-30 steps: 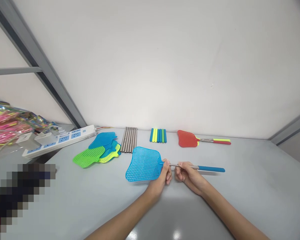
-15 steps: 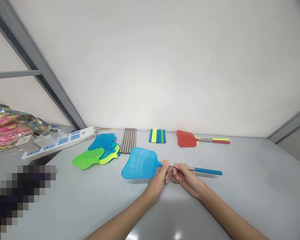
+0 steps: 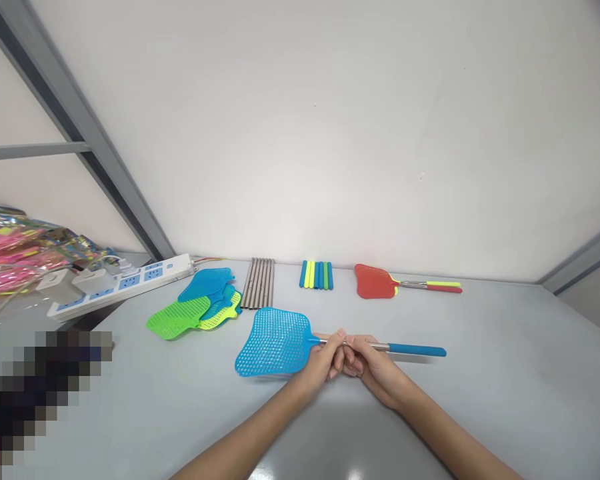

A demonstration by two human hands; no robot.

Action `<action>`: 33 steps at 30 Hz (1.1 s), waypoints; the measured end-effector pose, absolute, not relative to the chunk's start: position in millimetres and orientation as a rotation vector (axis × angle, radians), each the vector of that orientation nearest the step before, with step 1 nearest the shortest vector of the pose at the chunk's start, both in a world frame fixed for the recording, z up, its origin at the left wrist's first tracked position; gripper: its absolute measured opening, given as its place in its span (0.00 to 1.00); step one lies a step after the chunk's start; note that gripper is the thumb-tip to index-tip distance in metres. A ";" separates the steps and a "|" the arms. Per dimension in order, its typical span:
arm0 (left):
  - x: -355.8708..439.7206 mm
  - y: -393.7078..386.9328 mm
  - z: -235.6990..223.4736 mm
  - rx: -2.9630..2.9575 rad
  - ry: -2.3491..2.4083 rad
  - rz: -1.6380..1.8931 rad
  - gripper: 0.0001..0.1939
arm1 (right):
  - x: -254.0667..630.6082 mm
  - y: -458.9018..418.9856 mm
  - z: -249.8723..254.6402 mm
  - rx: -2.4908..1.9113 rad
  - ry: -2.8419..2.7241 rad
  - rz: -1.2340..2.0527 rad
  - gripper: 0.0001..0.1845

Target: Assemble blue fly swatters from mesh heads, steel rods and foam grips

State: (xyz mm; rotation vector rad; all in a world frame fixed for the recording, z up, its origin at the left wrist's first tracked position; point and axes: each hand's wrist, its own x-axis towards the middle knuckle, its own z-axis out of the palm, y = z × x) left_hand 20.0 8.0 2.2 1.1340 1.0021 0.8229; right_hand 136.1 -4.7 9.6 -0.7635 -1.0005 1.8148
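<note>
Both my hands grip a blue fly swatter (image 3: 275,343) by its thin metal rod, low over the table. My left hand (image 3: 325,360) is closed on the rod near the perforated blue head. Close against it, my right hand (image 3: 373,363) pinches the rod just short of the blue handle sleeve (image 3: 417,350). Beyond the swatter lie a row of metal tubes (image 3: 259,283) and a row of blue, yellow and green handle sleeves (image 3: 317,275). Loose green, blue and yellow swatter heads (image 3: 180,317) overlap at the left.
A red swatter (image 3: 375,281) lies with a yellow one at the back right. On the left a white power strip (image 3: 125,283) carries plugged-in adapters, beside pink items in clear bags (image 3: 25,253). A wall (image 3: 330,133) rises behind the grey table (image 3: 480,373).
My left hand has slid slightly right along the rod, up against my right hand. The swatter's head has dropped a little lower and left in view.
</note>
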 end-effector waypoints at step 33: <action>8.9 15.5 33.8 0.887 0.819 0.804 0.20 | 147.9 0.5 22.7 -0.864 -0.890 1.712 0.18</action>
